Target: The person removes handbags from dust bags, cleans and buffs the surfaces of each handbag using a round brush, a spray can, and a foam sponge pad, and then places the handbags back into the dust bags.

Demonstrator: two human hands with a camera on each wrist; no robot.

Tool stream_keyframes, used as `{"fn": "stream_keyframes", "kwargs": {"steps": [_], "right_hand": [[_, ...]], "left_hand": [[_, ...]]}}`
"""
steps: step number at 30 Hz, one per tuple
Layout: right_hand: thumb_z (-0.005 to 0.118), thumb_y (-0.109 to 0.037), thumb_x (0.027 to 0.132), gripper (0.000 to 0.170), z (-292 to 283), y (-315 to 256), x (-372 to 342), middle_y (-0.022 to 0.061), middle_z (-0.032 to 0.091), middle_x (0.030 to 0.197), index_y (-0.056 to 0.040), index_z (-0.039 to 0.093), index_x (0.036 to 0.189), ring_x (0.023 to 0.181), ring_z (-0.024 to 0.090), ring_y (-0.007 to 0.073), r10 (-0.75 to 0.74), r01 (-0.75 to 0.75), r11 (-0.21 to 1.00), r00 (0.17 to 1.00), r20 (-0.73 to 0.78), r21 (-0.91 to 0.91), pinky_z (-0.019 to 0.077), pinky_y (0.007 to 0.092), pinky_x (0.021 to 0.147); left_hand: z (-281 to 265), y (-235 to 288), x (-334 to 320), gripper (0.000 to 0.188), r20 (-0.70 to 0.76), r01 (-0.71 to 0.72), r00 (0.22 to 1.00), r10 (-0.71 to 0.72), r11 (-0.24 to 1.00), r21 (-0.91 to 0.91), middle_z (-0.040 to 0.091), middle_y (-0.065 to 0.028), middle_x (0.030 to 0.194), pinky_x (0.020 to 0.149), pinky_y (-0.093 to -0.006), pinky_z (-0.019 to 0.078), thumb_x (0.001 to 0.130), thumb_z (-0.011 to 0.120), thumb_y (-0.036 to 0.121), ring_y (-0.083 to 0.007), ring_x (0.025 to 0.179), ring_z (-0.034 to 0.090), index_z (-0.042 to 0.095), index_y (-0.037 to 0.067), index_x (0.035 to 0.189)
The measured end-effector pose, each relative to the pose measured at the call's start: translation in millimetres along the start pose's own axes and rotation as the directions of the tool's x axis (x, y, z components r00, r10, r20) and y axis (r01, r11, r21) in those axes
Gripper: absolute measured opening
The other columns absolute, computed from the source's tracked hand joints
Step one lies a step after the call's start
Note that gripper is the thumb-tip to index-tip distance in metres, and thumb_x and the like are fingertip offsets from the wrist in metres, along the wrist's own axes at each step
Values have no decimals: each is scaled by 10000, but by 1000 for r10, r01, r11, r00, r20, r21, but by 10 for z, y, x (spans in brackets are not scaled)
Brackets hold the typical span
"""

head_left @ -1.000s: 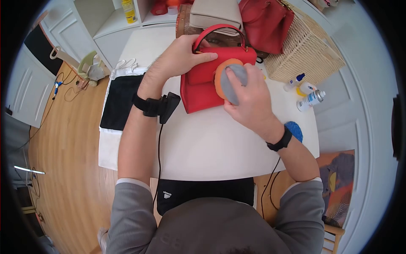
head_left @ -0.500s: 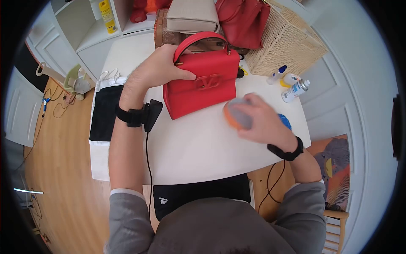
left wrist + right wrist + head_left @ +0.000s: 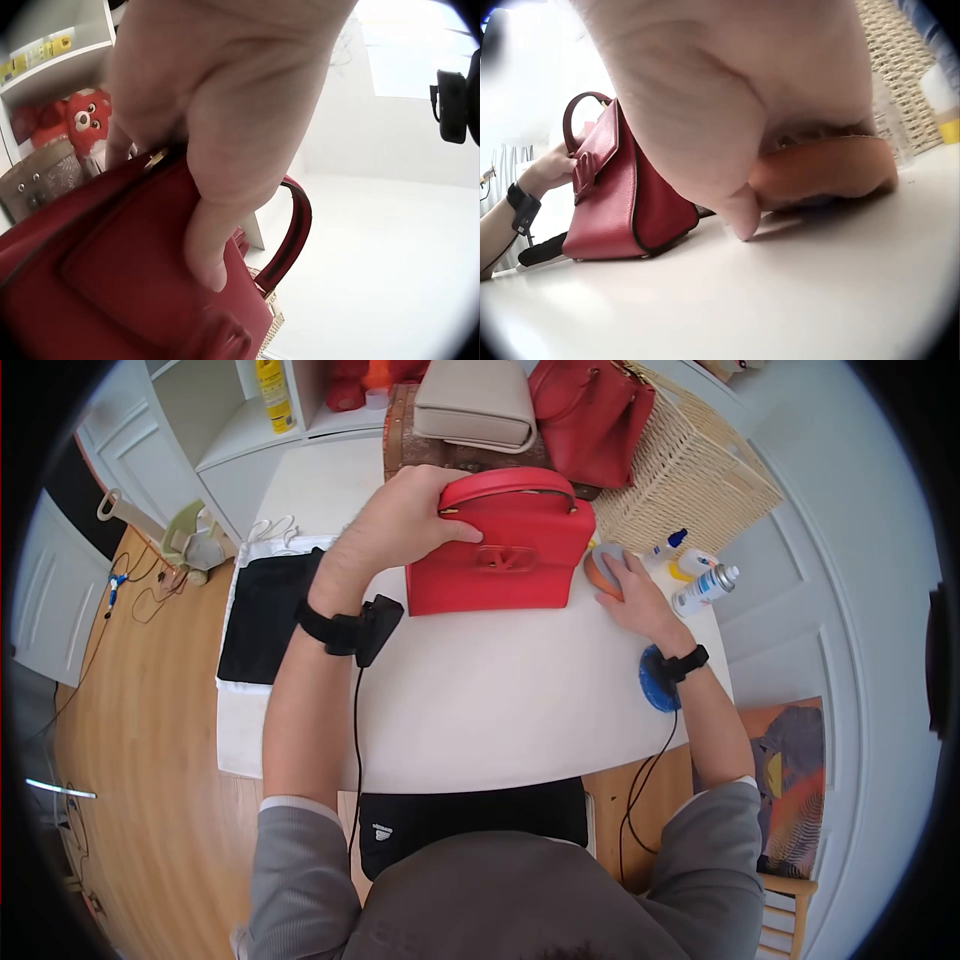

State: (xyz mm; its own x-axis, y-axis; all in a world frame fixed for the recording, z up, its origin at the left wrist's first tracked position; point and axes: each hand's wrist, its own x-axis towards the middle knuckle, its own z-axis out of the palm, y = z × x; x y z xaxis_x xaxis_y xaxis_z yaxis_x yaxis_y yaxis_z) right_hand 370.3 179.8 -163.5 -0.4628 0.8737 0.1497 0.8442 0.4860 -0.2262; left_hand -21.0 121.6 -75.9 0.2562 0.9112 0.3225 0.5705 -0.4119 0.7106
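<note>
A red handbag (image 3: 490, 575) stands upright on the white table, its front emblem facing the person. The left hand (image 3: 405, 525) grips its upper left side, thumb on the front flap; the left wrist view shows this thumb (image 3: 206, 247) pressed on the red leather (image 3: 127, 277). At the bag's right, the right hand (image 3: 640, 600) holds a round orange and grey pad (image 3: 604, 572) low at the tabletop. In the right wrist view the orange rim (image 3: 825, 171) shows under the right hand (image 3: 727, 97), very close to the table; whether it touches cannot be told.
Beside the right hand stand a spray can (image 3: 705, 590) and small bottles. A blue disc (image 3: 657, 680) lies near the right wrist. Behind are a wicker basket (image 3: 670, 470), a beige bag (image 3: 475, 405) and another red bag (image 3: 592, 420). Black cloth (image 3: 265, 620) lies at left.
The right hand has carried the pad off the bag's front, to the right and down to the tabletop. The bag has turned to face the person more squarely, with the left hand still gripping it.
</note>
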Motion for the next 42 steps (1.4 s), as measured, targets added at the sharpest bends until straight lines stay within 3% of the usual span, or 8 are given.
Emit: {"fn": "stream_keyframes", "kwargs": {"steps": [2,5,12,18,30,35,38,42], "right_hand": [[742,-208,900,713,-21,-27,7,340,478,1541,30,491,1524,1421,493,481,43,-40,997,998,48,-70,413,445,1189],[735,-161,898,683,-203,-135,29,324,474,1558,34,500,1509,1430,489,473,-9,11,995,1000,-23,99,410,439,1190],[738,-80,879,710,-670,-984,171,301,512,1519,52,456,1517,1400,514,466,-136,242,932,924,-357,272,427,443,1169],[800,-120,862,804,-625,-1449,556,294,542,1460,74,405,1534,1335,549,457,-168,267,956,839,-517,121,462,495,1116],[803,-171,873,751,-640,-1437,548,240,568,1451,-2,471,1525,1293,585,422,-95,151,985,871,-481,80,484,482,1080],[809,-202,880,749,-545,-1322,616,229,581,1429,4,473,1517,1281,597,412,-83,135,987,889,-450,85,501,486,1058],[814,-228,876,758,-538,-1353,603,209,602,1384,-9,472,1516,1247,622,385,-73,108,992,913,-401,65,516,481,1031],[812,-211,870,752,-545,-1381,591,199,614,1326,-10,478,1513,1216,633,374,-84,113,993,908,-410,46,517,477,1008]], "left_hand": [[40,5,27,455,-17,-15,1000,16,999,33,756,-141,1076,887,-373,576,813,869,68,-255,945,700,707,5,1233],[147,63,36,480,-199,-49,974,105,962,268,700,-169,1142,942,-407,561,813,881,111,-325,1046,678,677,13,1237],[252,46,80,743,-294,29,955,40,973,227,618,-217,1273,1037,-425,538,799,896,105,-393,1191,627,506,36,1428],[268,-12,32,831,-360,118,931,-59,983,144,596,-251,1388,1120,-419,503,829,854,34,-394,1325,581,391,-18,1516],[271,11,15,700,-264,37,964,5,987,156,608,-225,1343,1095,-453,487,843,783,-40,-429,1286,579,474,29,1468],[145,106,-158,795,-469,24,881,59,985,169,578,-202,1466,1145,-435,469,878,761,-9,-349,1390,551,390,74,1577],[-420,92,-501,531,-324,239,935,-144,932,274,675,-115,1372,1048,-423,522,924,689,-10,-273,1306,635,579,74,1436],[-929,-336,-959,553,-130,310,948,-292,746,589,670,-157,1386,1115,-420,482,876,723,-27,-317,1356,588,605,34,1413]]}}
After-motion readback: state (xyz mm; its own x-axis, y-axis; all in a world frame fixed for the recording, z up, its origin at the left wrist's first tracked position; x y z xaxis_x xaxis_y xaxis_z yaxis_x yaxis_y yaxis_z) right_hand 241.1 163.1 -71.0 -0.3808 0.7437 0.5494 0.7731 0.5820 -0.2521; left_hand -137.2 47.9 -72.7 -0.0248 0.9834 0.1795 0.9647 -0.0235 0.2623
